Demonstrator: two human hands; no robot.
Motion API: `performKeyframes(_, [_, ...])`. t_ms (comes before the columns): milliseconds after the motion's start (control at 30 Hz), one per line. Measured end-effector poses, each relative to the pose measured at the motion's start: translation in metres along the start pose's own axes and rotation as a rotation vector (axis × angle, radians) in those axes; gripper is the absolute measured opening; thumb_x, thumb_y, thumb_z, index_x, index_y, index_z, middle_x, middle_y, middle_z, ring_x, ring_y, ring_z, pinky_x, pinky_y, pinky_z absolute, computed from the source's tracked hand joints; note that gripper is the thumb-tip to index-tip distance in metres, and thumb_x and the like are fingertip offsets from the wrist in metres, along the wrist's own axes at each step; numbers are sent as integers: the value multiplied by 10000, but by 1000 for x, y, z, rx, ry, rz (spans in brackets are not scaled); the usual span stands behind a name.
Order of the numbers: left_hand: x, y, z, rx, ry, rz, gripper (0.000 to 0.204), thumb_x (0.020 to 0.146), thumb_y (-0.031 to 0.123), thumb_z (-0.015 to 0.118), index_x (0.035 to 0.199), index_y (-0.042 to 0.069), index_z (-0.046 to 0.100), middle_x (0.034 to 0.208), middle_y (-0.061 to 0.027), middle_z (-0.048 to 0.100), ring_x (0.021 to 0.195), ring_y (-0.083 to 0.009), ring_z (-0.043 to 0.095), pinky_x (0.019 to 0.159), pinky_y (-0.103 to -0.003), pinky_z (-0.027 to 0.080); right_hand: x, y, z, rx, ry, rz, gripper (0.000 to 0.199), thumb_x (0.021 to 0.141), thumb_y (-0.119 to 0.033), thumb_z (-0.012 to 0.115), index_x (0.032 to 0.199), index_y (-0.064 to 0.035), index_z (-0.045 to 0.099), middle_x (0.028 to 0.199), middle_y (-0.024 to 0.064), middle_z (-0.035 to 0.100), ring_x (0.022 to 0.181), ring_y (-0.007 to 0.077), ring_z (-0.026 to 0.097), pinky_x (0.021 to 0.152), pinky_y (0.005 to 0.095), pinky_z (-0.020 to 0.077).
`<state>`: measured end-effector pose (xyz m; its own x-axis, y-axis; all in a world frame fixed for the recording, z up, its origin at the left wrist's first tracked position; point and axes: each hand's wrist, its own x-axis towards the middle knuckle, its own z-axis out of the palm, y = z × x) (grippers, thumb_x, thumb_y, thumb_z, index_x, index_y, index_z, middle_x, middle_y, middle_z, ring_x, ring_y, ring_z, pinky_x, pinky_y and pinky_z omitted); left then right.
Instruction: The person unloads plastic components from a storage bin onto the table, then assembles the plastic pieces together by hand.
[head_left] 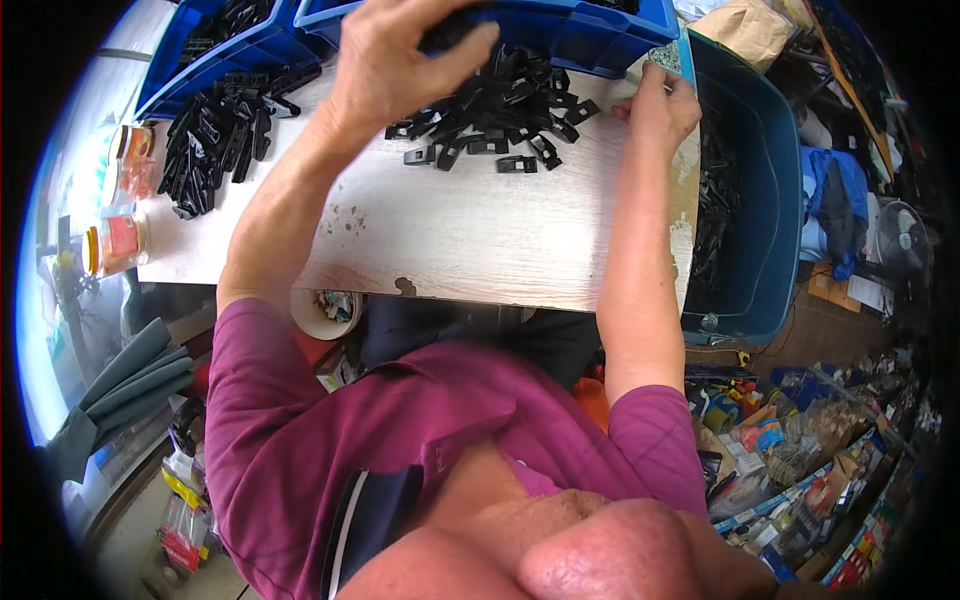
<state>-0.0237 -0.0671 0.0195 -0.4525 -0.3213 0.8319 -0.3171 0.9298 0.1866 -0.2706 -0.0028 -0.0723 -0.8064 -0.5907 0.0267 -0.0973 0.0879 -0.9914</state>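
Observation:
My left hand (400, 65) is above the near wall of a blue plastic bin (590, 35), with thumb and fingers spread apart. Part of its fingers runs past the top edge of the picture. Under and beside it lies a loose pile of small black clip-like plastic pieces (488, 145), some with a shiny patch. Over the table's right edge, my right hand (660, 108) is closed, its fingers curled together. A tiny pale bit shows by its fingertips, too small to name. Another pile of longer black clip-like pieces (215, 140) lies left of my left forearm.
A second blue bin (165, 95) holding black pieces stands far left. Two clear jars, one with a yellow lid (92, 250), sit at the white table's (480, 240) left edge. A large dark teal tub (765, 290) with black pieces stands right of the table.

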Motion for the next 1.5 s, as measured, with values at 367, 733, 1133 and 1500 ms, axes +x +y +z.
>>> performKeyframes(367, [-70,5,40,296,-221,-95,256,819,357,755,998,176,734,1268,-101,602,1234,-323,490,953,-472,460,-3,-3,5,88,25,-3,255,851,-178,646,901,72,653,594,77,576,444,137,537,410,309,519])
performKeyframes(733, [10,-8,-4,51,14,-77,273,756,98,772,1003,23,685,1063,-178,657,984,-352,647,857,-412,536,0,-1,1,-21,44,17,297,835,-234,650,880,59,668,606,109,603,420,199,575,430,337,497])
performKeyframes(1133, [71,-106,70,90,-1074,-205,831,788,634,694,1454,178,495,1332,-288,540,1262,-457,504,1076,-488,412,-2,-6,3,-11,34,57,280,903,-202,652,971,69,642,660,91,581,478,144,560,420,302,515])
performKeyframes(1500, [70,-125,71,259,-1022,-221,720,655,430,753,1320,189,618,1222,-240,625,1099,-389,637,903,-483,534,2,2,4,27,15,49,282,887,-223,647,915,57,630,588,111,574,421,155,535,408,305,506])
